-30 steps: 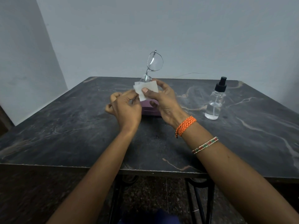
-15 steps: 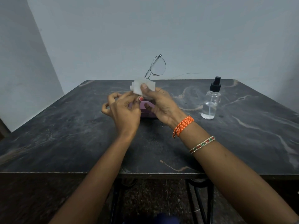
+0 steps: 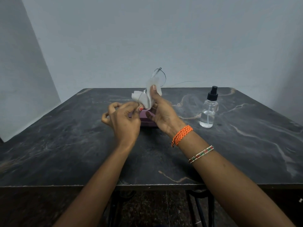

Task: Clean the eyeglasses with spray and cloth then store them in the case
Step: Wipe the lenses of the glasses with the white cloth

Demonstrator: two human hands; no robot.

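The tabletop [image 3: 65, 153] is dark stone with pale wavy lines running over it, and it fills most of the view. Its near edge is a bit chipped and has a thin light line along it. Behind its far edge stands a plain grey-blue wall [image 3: 164, 38], and a paler wall [image 3: 19, 71] meets it on the left. Under the near edge you can see dark metal legs [image 3: 195, 208] and a speckled floor [image 3: 147, 210].

Both hands are up above the middle of the tabletop. The left hand [image 3: 121, 122] has its fingers [image 3: 136, 106] pinched shut on the lower end of the glasses [image 3: 157, 77]. The right hand [image 3: 162, 112] is closed on a white cloth [image 3: 147, 97], with the thumb pressing the cloth onto a lens (the cloth hides most of that lens). The glasses are tilted up in the air, and one thin arm of them sticks out to the right.

A purple case [image 3: 147, 119] lies on the tabletop just behind the hands, partly hidden by them. A clear spray bottle [image 3: 208, 112] with a black top stands upright near the far right corner, well apart from the hands. The right wrist wears an orange band [image 3: 182, 134] and a beaded bracelet [image 3: 200, 154].
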